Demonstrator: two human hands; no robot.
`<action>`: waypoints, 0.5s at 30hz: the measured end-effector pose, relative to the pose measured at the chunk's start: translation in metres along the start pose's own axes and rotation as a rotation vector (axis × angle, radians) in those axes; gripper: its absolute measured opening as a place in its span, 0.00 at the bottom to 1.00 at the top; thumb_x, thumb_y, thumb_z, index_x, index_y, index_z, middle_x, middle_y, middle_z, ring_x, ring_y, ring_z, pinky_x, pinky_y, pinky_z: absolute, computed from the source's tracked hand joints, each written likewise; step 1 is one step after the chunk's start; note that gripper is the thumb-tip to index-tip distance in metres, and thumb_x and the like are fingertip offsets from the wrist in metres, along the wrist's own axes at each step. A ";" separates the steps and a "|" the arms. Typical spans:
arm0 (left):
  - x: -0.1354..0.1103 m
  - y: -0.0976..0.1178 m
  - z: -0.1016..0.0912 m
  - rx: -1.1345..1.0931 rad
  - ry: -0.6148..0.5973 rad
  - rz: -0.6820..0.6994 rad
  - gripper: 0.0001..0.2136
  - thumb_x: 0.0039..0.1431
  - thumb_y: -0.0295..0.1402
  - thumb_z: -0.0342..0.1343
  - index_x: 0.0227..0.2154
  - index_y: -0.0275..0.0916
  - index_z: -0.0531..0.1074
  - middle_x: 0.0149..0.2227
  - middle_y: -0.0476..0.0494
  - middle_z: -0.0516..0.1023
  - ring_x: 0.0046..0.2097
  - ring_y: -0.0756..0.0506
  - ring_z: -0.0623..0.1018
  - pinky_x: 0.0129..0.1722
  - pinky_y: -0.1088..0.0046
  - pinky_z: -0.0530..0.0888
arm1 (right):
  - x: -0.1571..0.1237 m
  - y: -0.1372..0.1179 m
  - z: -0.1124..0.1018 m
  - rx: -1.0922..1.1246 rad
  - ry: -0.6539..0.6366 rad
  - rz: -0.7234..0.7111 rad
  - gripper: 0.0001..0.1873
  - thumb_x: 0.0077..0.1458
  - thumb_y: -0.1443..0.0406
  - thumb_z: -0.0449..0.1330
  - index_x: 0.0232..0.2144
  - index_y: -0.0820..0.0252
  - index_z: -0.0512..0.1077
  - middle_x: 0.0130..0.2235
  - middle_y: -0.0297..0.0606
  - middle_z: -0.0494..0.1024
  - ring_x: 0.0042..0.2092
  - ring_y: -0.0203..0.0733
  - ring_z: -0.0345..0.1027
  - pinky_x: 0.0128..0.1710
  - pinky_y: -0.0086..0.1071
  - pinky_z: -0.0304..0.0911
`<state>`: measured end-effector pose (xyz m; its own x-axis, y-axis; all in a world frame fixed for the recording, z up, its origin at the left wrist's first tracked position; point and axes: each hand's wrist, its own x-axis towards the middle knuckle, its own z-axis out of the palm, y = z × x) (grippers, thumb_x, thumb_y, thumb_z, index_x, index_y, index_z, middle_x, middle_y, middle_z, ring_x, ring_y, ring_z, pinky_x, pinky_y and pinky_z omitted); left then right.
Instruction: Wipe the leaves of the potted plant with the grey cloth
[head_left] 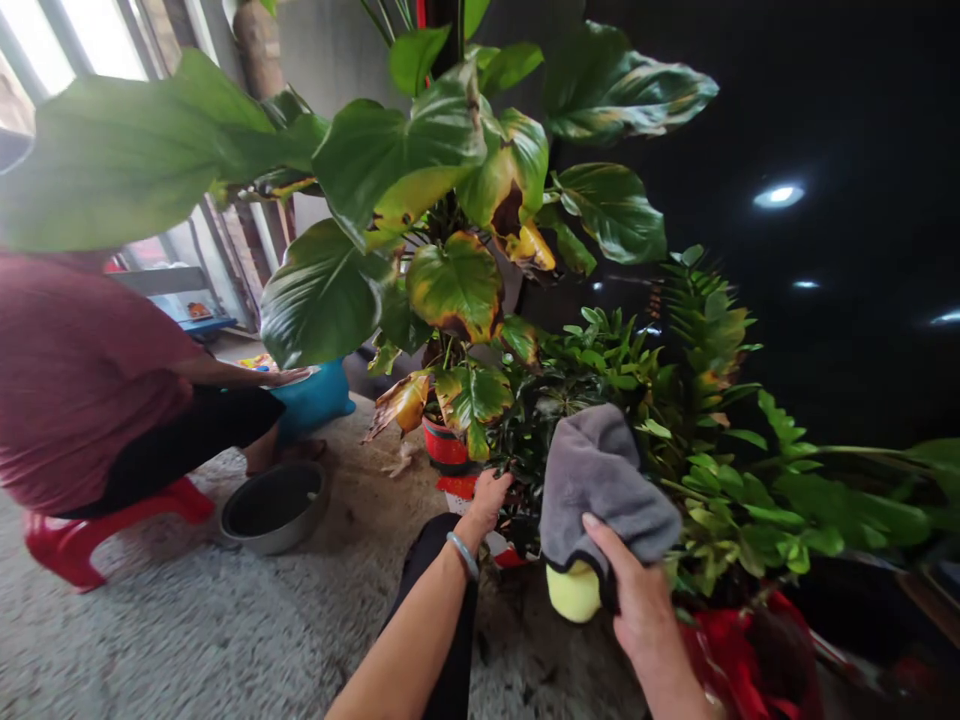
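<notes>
A grey cloth with a black edge and a yellow underside (600, 480) is bunched in my right hand (645, 600), the thumb pressed on its front. It hangs just before a low plant with small dark leaves (566, 395). My left hand (489, 500), a pale bangle at its wrist, reaches into the left side of that plant. Its fingers are bent together at the dark leaves, and what they pinch is hidden. Above stands a tall plant with broad green leaves (457, 280), several of them browned and yellow, in a red pot (444, 445).
Leafy green plants (750, 500) spread to the right, above a red wrapped pot (750, 650). At left a person (97, 380) sits on a red stool (120, 525), beside a grey basin (274, 510) and a blue bag (319, 395). A dark glossy wall (840, 230) stands behind.
</notes>
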<state>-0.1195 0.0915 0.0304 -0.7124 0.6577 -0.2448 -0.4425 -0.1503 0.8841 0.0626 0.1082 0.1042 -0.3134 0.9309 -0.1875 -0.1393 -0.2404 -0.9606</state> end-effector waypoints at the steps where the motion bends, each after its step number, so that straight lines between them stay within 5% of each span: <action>1: 0.001 -0.001 0.000 0.002 0.006 0.000 0.09 0.37 0.35 0.62 0.19 0.36 0.69 0.18 0.51 0.70 0.23 0.51 0.68 0.21 0.77 0.65 | -0.004 0.006 0.006 -0.045 0.003 0.064 0.32 0.28 0.56 0.72 0.41 0.60 0.75 0.41 0.39 0.81 0.46 0.55 0.73 0.44 0.43 0.70; 3: 0.003 -0.003 -0.001 0.005 0.011 -0.003 0.09 0.38 0.35 0.63 0.20 0.36 0.69 0.20 0.50 0.72 0.24 0.51 0.70 0.22 0.77 0.65 | -0.017 0.024 0.003 -0.153 0.002 0.139 0.25 0.27 0.56 0.71 0.32 0.58 0.77 0.38 0.41 0.82 0.48 0.60 0.72 0.44 0.45 0.70; 6: 0.006 -0.004 -0.004 0.010 -0.009 -0.025 0.11 0.39 0.36 0.64 0.25 0.35 0.72 0.23 0.48 0.75 0.27 0.49 0.73 0.23 0.77 0.67 | -0.031 0.036 -0.029 -0.286 0.039 0.077 0.15 0.24 0.61 0.71 0.22 0.54 0.78 0.37 0.41 0.81 0.58 0.65 0.61 0.51 0.45 0.65; 10: 0.008 -0.006 -0.003 0.017 -0.062 -0.063 0.12 0.43 0.38 0.63 0.28 0.35 0.73 0.23 0.49 0.75 0.27 0.49 0.72 0.23 0.77 0.67 | -0.013 0.000 -0.063 -0.409 0.049 -0.191 0.24 0.17 0.69 0.68 0.27 0.53 0.80 0.45 0.37 0.80 0.63 0.64 0.51 0.61 0.42 0.52; 13: 0.005 -0.010 0.004 0.019 -0.081 -0.080 0.13 0.44 0.41 0.63 0.27 0.35 0.72 0.22 0.50 0.73 0.26 0.50 0.71 0.23 0.76 0.67 | 0.011 -0.025 -0.046 -0.216 0.211 -0.077 0.24 0.22 0.64 0.68 0.32 0.56 0.78 0.46 0.39 0.79 0.60 0.63 0.57 0.56 0.44 0.60; 15: 0.001 -0.010 0.010 0.025 -0.099 -0.082 0.14 0.43 0.42 0.63 0.27 0.36 0.72 0.22 0.50 0.73 0.25 0.50 0.71 0.23 0.77 0.67 | 0.017 -0.021 -0.025 -0.039 0.262 0.065 0.25 0.26 0.58 0.67 0.33 0.59 0.76 0.45 0.43 0.80 0.55 0.62 0.66 0.47 0.45 0.69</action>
<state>-0.1105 0.1011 0.0252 -0.6165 0.7369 -0.2773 -0.4826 -0.0753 0.8726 0.0832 0.1359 0.1157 -0.0659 0.9544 -0.2912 -0.0892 -0.2963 -0.9509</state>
